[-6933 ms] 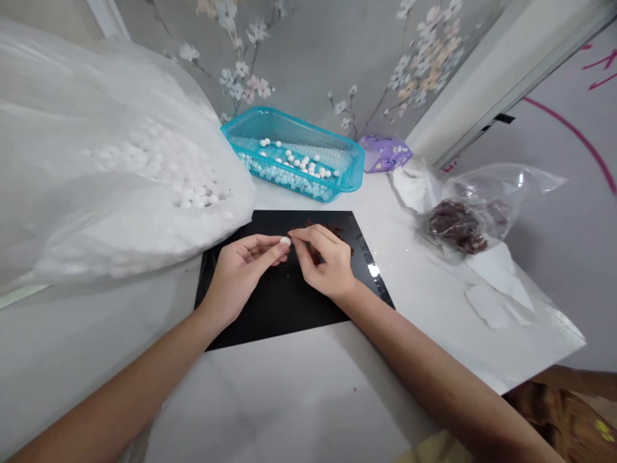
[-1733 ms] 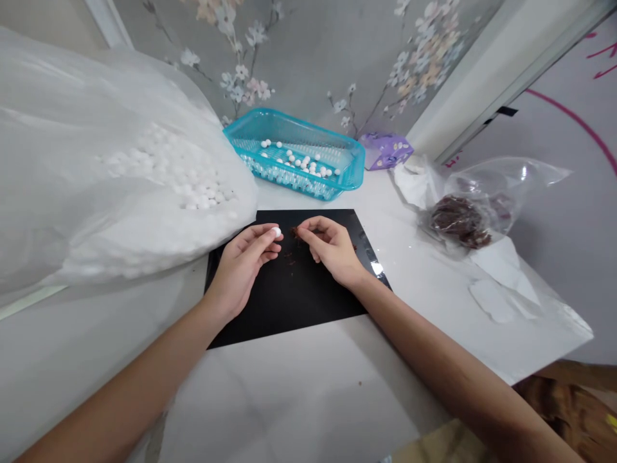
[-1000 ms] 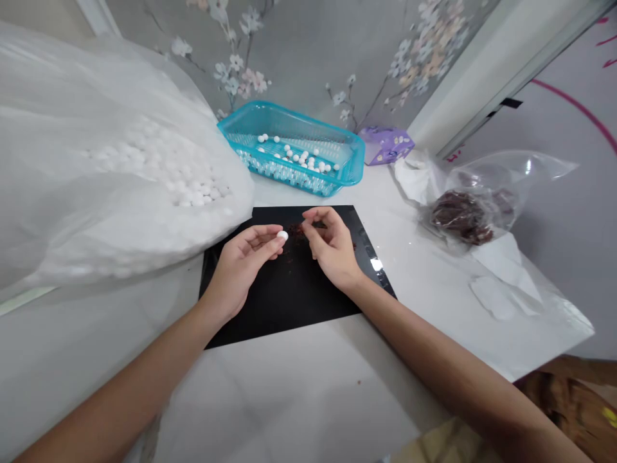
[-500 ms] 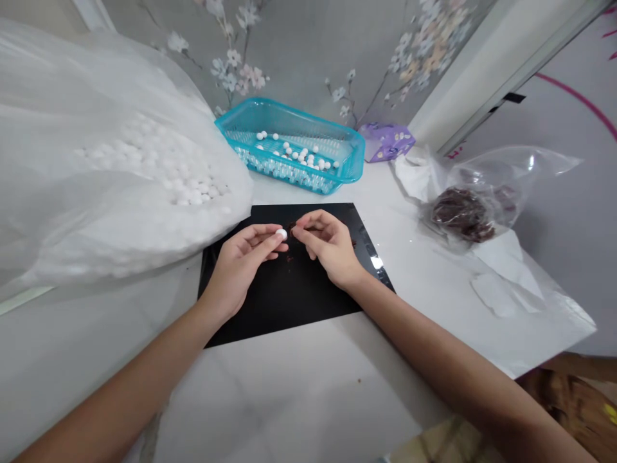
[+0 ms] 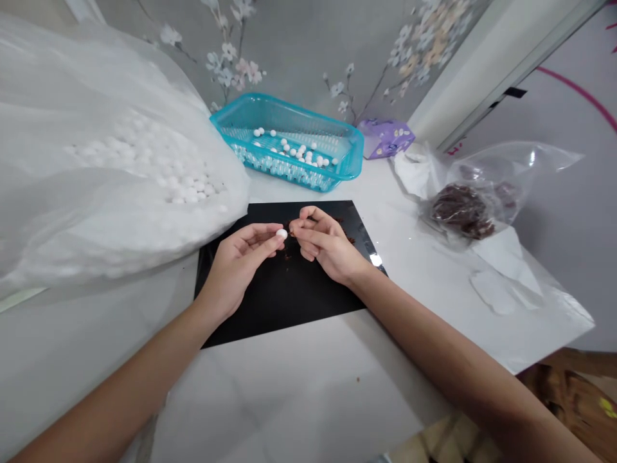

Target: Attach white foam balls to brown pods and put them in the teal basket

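Between the thumb and fingers of my left hand (image 5: 236,267) is a small white ball (image 5: 282,234). Close beside it on the right, my right hand (image 5: 328,247) has its thumb and forefinger pinched together; whatever sits in the pinch is too small to make out. Both hands are over a black sheet (image 5: 284,299) on the table. Small reddish-brown bits (image 5: 349,238) lie on the sheet, partly hidden behind my right hand. A few more brown crumbs (image 5: 288,257) are scattered below the ball.
A large translucent bag (image 5: 120,206) of white balls fills the left. Behind the sheet stands a turquoise basket (image 5: 354,168) with several white balls. At right are a purple packet (image 5: 385,138), white tissue (image 5: 412,170) and a clear bag (image 5: 463,209) of dark brown material.
The fingers of my right hand have shifted, its upper fingers lifting away from the pinch, and more brown bits show behind it. My left hand keeps the white ball almost still.
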A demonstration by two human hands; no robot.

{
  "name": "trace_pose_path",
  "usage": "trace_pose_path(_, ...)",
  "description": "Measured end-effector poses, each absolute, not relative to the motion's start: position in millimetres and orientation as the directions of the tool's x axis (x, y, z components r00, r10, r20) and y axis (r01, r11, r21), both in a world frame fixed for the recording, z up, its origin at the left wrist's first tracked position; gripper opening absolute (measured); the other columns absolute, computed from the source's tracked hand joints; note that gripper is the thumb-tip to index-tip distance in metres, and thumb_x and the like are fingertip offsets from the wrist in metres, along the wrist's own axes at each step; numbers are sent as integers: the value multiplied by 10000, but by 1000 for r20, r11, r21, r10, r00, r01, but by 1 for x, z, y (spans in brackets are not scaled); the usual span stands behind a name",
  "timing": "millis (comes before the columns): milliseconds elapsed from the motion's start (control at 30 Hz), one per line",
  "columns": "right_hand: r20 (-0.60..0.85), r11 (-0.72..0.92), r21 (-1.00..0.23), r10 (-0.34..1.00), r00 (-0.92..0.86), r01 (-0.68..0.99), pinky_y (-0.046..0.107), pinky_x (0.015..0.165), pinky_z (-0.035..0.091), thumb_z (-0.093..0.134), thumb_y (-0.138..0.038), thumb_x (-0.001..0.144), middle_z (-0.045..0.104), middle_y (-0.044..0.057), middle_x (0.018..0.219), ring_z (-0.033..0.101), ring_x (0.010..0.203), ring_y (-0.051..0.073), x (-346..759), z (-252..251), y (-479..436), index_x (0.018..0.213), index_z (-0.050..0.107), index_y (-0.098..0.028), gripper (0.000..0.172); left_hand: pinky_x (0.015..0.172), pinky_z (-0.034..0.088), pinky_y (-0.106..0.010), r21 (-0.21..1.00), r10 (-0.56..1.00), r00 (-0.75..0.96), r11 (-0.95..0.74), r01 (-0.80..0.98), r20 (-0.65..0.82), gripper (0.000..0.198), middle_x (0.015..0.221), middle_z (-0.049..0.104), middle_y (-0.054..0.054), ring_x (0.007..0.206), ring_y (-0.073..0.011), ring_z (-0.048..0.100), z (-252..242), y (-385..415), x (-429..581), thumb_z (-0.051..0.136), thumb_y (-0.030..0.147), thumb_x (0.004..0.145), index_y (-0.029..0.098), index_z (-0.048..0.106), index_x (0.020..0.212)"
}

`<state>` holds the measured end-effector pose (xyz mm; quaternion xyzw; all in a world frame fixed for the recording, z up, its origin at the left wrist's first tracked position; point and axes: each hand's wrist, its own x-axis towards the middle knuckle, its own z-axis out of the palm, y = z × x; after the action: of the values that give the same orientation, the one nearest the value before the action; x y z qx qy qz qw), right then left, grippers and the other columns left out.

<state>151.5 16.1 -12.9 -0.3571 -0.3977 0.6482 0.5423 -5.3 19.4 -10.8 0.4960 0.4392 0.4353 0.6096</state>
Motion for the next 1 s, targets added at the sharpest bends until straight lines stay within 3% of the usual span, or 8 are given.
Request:
trace_pose_path(233, -35, -94, -914, 987, -155, -395, 171, 388, 240, 687, -241, 666, 546, -69, 749, 278, 407, 2, 150, -12, 16, 809, 406, -211, 316, 763, 467, -260, 990, 969, 223, 125, -69, -107, 247, 921, 687, -31, 841, -151, 598, -9, 18, -5, 696, 332, 682, 208, 688, 895)
trace_pose_path(1000, 7, -38, -933, 992, -124, -359, 150, 358, 245, 719, -270, 645, 523, -67, 720, 335, 441, 11, 148, -12, 15, 767, 374, -209, 371, 831, 480, -293, 985, 975, 195, 132, -114, -108, 217, 854, 719, -27, 844, -167, 637, -9, 16, -4, 747, 300, 633, 210, 713, 828)
